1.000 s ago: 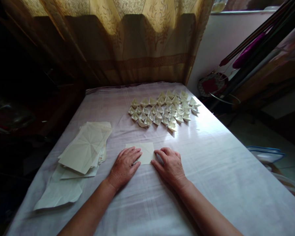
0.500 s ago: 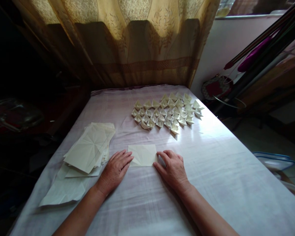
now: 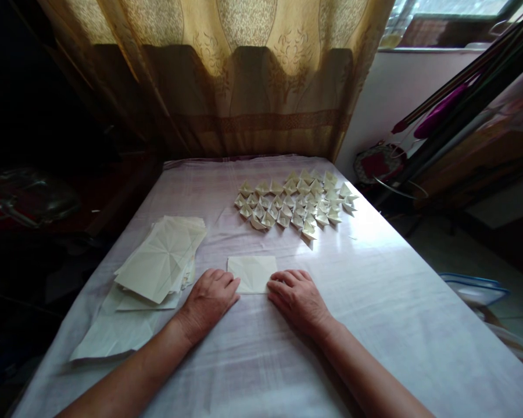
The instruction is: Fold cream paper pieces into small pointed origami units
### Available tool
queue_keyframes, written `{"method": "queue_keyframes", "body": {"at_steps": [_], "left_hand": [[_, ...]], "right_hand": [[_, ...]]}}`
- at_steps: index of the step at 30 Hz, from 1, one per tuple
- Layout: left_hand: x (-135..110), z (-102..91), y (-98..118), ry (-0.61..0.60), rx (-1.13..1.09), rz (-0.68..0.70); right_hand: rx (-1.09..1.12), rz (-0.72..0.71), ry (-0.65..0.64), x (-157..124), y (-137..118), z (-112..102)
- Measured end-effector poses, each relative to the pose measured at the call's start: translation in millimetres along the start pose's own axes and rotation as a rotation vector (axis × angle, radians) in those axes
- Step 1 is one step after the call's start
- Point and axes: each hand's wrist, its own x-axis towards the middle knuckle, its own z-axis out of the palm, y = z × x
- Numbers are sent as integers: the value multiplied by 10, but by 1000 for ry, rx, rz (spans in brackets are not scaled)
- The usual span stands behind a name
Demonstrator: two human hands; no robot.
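A folded sheet of paper (image 3: 253,274), cream and creased, lies flat on the cloth-covered table between my hands. My left hand (image 3: 212,295) is at its lower left corner, fingers curled and closed together against the edge. On the opposite side, my right hand (image 3: 297,297) grips the right edge with its fingers held together; the thumb is mostly hidden beneath them. To the left of my left hand rests a stack of creased paper sheets (image 3: 163,255). Beyond the sheet stand several rows of small pointed folded paper pieces (image 3: 287,203).
A pale checked cloth (image 3: 375,325) covers the table. Behind it hangs a gold curtain (image 3: 261,87). On the right are a small round bag (image 3: 379,164), dark poles (image 3: 457,93) and a blue-edged plastic bag (image 3: 473,288) below table height.
My right hand has shifted left onto the paper's right edge, its fingers drawn together. My left hand's fingers are more curled, near the lower left corner. The view has tilted up slightly.
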Motion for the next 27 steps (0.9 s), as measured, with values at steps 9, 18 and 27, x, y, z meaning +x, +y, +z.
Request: {"method": "queue_keyframes", "body": {"at_steps": [9, 18, 27], "left_hand": [[155, -8, 21, -21, 51, 147], [178, 131, 113, 78, 24, 50], [-41, 271, -77, 250, -193, -61]], "right_hand": [[-135, -235, 111, 78, 64, 17], [-122, -169, 172, 193, -151, 113], [23, -129, 40, 18, -24, 36]]}}
